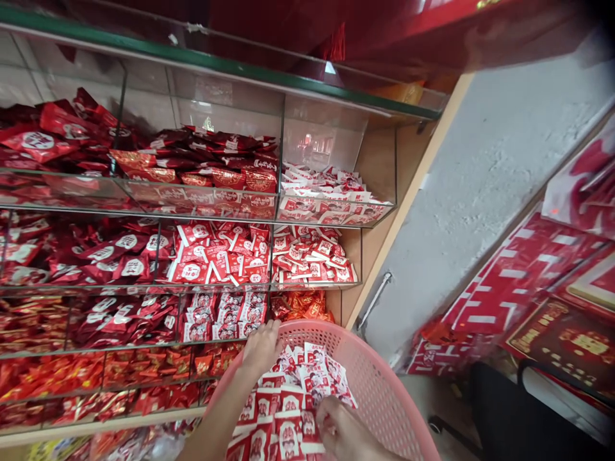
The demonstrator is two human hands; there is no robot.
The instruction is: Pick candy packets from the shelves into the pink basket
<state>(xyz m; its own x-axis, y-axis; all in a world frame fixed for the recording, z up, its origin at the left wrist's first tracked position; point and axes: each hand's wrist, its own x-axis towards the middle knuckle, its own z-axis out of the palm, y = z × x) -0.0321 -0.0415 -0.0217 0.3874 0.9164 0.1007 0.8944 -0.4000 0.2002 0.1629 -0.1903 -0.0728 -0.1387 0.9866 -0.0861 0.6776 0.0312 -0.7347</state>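
Note:
A pink plastic basket (384,390) at the bottom centre holds a heap of small red-and-white candy packets (283,410). My left hand (262,349) reaches into the far side of the basket, fingers curled down onto the packets. My right hand (343,432) is low at the near side, fingers closed among the packets; what they grip is hidden. Just beyond the basket stand glass shelf bins of similar packets (307,253).
Tiered glass shelves (192,211) full of red sweets fill the left and centre. A grey concrete wall (480,192) runs up the right. Red packaged decorations (528,282) lean at the far right, with a dark chair (519,416) below.

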